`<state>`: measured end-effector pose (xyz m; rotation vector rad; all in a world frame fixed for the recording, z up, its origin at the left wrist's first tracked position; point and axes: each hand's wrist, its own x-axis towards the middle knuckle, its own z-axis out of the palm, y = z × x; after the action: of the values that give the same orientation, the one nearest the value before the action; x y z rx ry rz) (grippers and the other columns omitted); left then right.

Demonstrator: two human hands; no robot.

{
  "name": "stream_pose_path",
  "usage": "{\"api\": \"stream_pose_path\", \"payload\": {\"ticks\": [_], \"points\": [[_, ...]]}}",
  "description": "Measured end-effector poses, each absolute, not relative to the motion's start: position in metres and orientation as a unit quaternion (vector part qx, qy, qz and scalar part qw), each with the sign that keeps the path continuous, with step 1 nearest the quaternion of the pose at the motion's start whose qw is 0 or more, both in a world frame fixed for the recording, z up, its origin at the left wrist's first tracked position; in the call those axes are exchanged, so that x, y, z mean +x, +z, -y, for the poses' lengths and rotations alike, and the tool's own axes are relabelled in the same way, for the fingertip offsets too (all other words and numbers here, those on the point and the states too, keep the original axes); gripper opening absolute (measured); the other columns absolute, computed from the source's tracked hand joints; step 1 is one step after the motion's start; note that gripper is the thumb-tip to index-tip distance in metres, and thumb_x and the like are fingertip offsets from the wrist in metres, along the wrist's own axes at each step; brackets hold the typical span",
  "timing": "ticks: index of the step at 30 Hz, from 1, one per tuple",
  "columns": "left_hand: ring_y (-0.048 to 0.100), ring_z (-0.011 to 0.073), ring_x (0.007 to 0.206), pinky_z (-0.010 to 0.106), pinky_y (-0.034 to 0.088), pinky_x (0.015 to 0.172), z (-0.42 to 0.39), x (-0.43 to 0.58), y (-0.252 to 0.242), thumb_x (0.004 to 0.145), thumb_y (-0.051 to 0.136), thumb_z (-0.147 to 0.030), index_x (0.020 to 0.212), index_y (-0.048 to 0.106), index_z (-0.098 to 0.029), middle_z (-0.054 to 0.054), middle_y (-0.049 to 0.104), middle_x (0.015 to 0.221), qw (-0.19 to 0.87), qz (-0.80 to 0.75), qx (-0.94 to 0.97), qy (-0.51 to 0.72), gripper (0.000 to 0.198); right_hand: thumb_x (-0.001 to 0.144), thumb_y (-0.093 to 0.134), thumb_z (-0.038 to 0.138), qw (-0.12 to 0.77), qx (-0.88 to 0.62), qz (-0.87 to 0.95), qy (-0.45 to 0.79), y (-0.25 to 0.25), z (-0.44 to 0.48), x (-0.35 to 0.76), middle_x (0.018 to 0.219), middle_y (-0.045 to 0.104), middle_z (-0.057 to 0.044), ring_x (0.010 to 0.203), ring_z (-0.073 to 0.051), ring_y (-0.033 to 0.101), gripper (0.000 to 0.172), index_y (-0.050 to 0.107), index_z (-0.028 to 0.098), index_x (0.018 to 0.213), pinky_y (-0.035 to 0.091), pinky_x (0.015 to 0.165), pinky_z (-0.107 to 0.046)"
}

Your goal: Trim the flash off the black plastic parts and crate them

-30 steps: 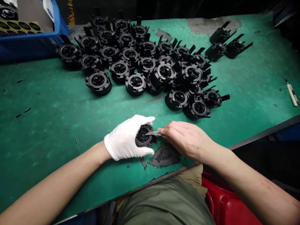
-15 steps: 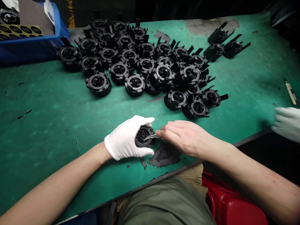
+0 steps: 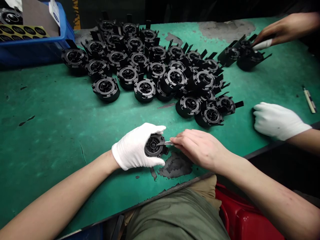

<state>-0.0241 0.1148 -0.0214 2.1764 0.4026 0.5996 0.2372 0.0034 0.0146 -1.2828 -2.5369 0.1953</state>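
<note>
My left hand (image 3: 136,146), in a white glove, is wrapped round a round black plastic housing (image 3: 153,151) and keeps its ringed face turned up. Bare and ungloved, my right hand (image 3: 197,145) pinches a slim metal blade, which looks like a scalpel (image 3: 165,143). Its tip lies over the middle of the housing's face; whether it touches cannot be made out. Beyond my hands, many similar black housings (image 3: 105,87) stand crowded on the green table, some stacked on others.
A co-worker's gloved hand (image 3: 280,121) rests at the right, and another hand (image 3: 287,31) grips a housing at the back right. A blue bin (image 3: 37,50) holds sticker sheets at the far left. A pen-like stick (image 3: 309,100) lies at the right edge.
The co-worker's gloved hand has come further in from the right, and another hand has reached the housings at the back right. My blade has drawn slightly right and up.
</note>
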Motion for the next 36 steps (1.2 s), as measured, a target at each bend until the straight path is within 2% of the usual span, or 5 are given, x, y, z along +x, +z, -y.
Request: {"api": "stream_pose_path", "payload": {"ticks": [13,19,25,31,36], "points": [[0.07,0.0311,0.122,0.049,0.059,0.109,-0.114,-0.024,-0.021,0.072,0.094,-0.055,0.149,0.047,-0.021,0.015,0.066,0.134,0.413,-0.158,0.864,0.241,0.096,0.108,0.054,0.015,0.137,-0.394,0.908,0.033,0.019,-0.018,0.237,0.088,0.07,-0.008,0.075,-0.017,0.057,0.013,0.065,0.011,0.103,0.047,0.073,-0.031],[0.069,0.0326,0.126,0.05,0.058,0.111,-0.114,-0.023,-0.021,0.073,0.093,-0.055,0.148,0.049,-0.022,0.015,0.065,0.138,0.417,-0.16,0.864,0.232,0.094,0.109,0.051,0.016,0.12,-0.372,0.919,0.042,0.017,-0.023,0.238,0.085,0.069,-0.006,0.072,-0.017,0.055,0.015,0.066,0.012,0.106,0.044,0.07,-0.031],[0.068,0.0336,0.129,0.052,0.057,0.114,-0.116,-0.023,-0.021,0.072,0.093,-0.058,0.148,0.05,-0.021,0.017,0.066,0.142,0.416,-0.152,0.865,0.234,0.095,0.106,0.057,0.014,0.178,-0.391,0.901,0.06,0.021,-0.02,0.249,0.096,0.072,-0.008,0.081,-0.018,0.063,0.016,0.061,0.013,0.121,0.05,0.074,-0.031],[0.067,0.0344,0.131,0.053,0.057,0.114,-0.115,-0.025,-0.022,0.073,0.092,-0.06,0.149,0.049,-0.021,0.017,0.065,0.142,0.417,-0.158,0.864,0.233,0.095,0.106,0.056,0.016,0.147,-0.459,0.876,0.029,0.026,-0.011,0.239,0.095,0.073,-0.008,0.082,-0.018,0.069,0.014,0.06,0.014,0.12,0.051,0.067,-0.029],[0.068,0.0344,0.13,0.052,0.057,0.113,-0.115,-0.024,-0.021,0.073,0.091,-0.062,0.149,0.049,-0.022,0.017,0.065,0.142,0.418,-0.16,0.863,0.234,0.095,0.107,0.056,0.017,0.123,-0.455,0.882,-0.003,0.026,-0.012,0.232,0.089,0.07,-0.006,0.075,-0.016,0.064,0.012,0.062,0.013,0.117,0.048,0.064,-0.028]]}}
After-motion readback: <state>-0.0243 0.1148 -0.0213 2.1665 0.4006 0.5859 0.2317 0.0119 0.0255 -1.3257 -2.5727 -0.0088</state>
